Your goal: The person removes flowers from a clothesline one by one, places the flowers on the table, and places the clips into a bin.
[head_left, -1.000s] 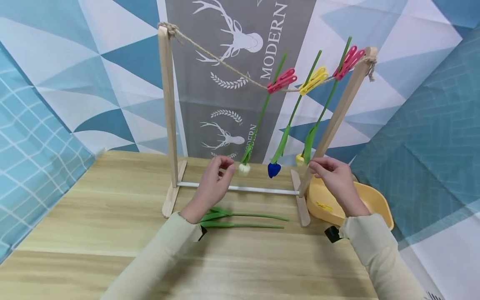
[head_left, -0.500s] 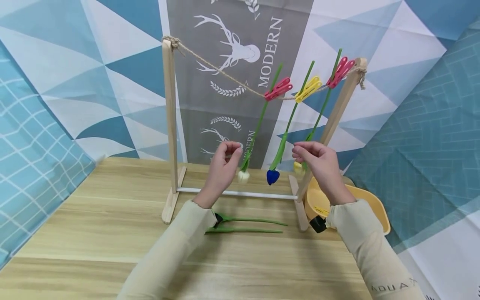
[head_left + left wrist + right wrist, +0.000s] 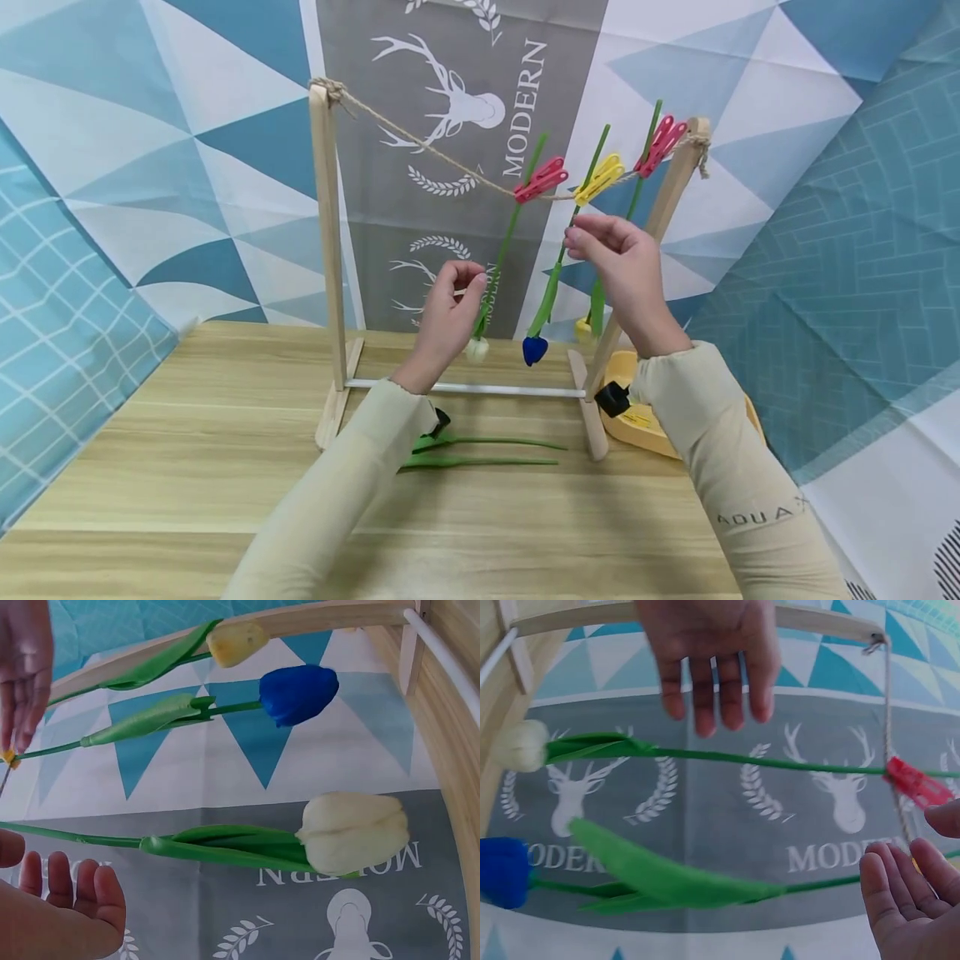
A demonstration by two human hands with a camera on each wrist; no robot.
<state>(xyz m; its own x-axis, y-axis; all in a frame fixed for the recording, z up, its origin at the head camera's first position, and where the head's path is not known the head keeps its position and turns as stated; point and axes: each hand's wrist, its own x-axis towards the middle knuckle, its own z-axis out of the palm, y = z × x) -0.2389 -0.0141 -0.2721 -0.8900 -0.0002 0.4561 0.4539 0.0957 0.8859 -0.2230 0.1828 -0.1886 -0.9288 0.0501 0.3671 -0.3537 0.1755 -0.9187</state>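
In the head view three artificial tulips hang upside down from a rope [image 3: 420,144], pinned by clothespins. The white tulip [image 3: 477,349] hangs from a red clothespin [image 3: 542,179], the blue tulip [image 3: 535,350] from a yellow clothespin [image 3: 599,178]. A second red clothespin [image 3: 661,146] pins the yellow tulip [image 3: 585,330], partly behind my right hand. My left hand [image 3: 450,317], fingers loosely bent and holding nothing, is beside the white tulip's stem. Just below the yellow clothespin, my right hand [image 3: 622,271] overlaps the blue tulip's stem, thumb and fingers apart in the right wrist view.
A wooden frame with a left post [image 3: 327,242] and a right post [image 3: 678,179] carries the rope. A white bar [image 3: 510,390] joins its feet. Green stems [image 3: 495,450] lie on the table [image 3: 187,433]. A yellow basin [image 3: 645,433] stands at the right, partly behind my sleeve.
My right hand has moved up and left, from beside the right post to below the yellow clothespin. My left hand has risen slightly towards the white tulip's stem. The head view has shifted slightly.
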